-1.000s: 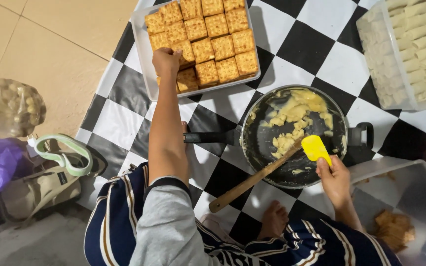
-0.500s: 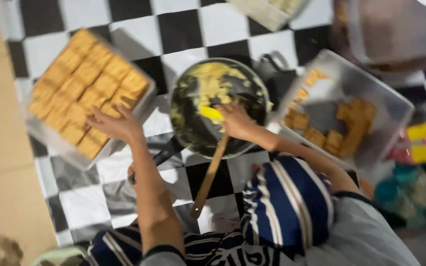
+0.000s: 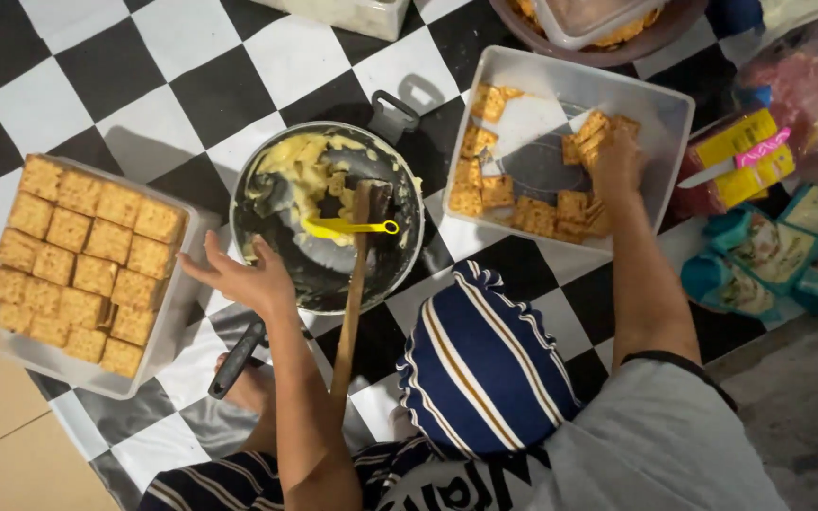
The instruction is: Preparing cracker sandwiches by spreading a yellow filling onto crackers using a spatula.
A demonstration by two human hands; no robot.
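Right hand, upper right, fingers curled on crackers in the tray. Left hand open, empty, at pan rim, frame centre.

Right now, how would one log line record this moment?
left hand: open, at pan rim | right hand: on crackers in tray | wooden spoon, yellow spatula: resting in pan

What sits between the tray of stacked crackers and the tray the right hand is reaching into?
In the head view, a dark pan of yellow filling lies between the stacked tray and the right hand's tray, with a yellow spatula and wooden spoon resting on it.
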